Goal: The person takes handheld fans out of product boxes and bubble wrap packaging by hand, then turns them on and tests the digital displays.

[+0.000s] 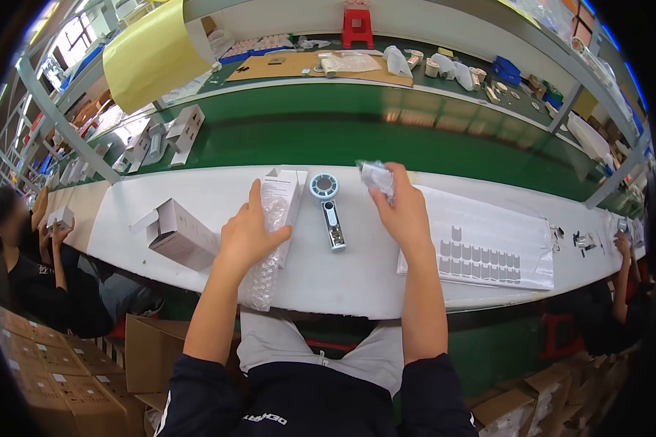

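My left hand (251, 234) is spread, its palm over a strip of bubble wrap (264, 273) beside a white printed box (288, 200) lying on the table. My right hand (403, 215) pinches a small clear plastic bag (377, 178) above the tabletop; its contents are hard to make out. Between my hands lies a light blue handheld fan (324, 187), round head away from me, with inner parts showing in its handle. Another white box (181, 234) stands left of my left hand, one flap raised. Right of my right forearm is a white sheet (503, 226) bearing rows of grey stickers (481, 261).
A green conveyor belt (284, 124) runs behind the white table (357, 291). Open white boxes (186, 131) stand on its left part. A person (33, 269) at left holds a small box; another person's hand (622, 246) is at right. Cartons (65, 386) stand below left.
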A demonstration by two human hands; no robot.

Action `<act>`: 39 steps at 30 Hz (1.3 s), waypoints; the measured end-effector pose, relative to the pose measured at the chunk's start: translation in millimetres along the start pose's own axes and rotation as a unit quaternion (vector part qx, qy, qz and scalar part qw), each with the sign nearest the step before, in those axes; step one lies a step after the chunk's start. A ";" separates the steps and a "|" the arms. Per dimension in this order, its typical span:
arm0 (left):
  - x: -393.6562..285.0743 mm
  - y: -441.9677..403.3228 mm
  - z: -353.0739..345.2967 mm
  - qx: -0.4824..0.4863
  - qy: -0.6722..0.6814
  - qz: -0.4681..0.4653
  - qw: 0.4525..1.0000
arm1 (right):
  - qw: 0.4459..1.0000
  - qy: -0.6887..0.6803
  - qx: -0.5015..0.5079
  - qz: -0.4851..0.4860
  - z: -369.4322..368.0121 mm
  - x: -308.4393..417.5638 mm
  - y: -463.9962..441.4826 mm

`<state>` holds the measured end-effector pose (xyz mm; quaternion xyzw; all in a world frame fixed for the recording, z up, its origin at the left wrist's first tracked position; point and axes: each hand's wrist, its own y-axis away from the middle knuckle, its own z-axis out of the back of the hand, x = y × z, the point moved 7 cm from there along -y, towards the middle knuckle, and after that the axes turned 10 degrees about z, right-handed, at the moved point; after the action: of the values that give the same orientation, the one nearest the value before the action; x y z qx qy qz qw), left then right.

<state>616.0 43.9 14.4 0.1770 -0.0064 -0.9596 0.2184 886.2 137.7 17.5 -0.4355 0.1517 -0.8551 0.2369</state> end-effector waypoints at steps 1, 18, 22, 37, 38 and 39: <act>-1.3 5.6 4.2 -0.007 -0.001 0.003 1.000 | 0.998 -0.061 -0.025 0.012 0.3 3.8 -0.5; -39.9 92.7 30.8 -0.254 -0.115 -0.378 0.883 | 0.949 0.020 0.002 0.315 -15.7 67.8 17.9; -36.0 94.2 55.6 -0.224 -0.051 -0.398 0.888 | 0.942 -0.260 0.087 0.194 -19.6 61.2 17.3; 16.9 12.1 10.9 -0.125 0.093 -0.063 0.986 | 0.957 -0.121 -0.012 0.262 -33.9 64.8 14.2; 19.4 11.5 14.4 -0.138 0.093 -0.062 0.984 | 0.958 -0.108 -0.013 0.265 -35.7 63.2 14.5; 20.4 13.6 20.9 -0.149 0.093 -0.062 0.983 | 0.957 -0.110 -0.015 0.267 -36.8 62.7 12.7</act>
<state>597.4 21.7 28.3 0.2306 0.1679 -0.9411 0.1818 827.7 95.3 32.6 -0.4740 0.2478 -0.7054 0.4651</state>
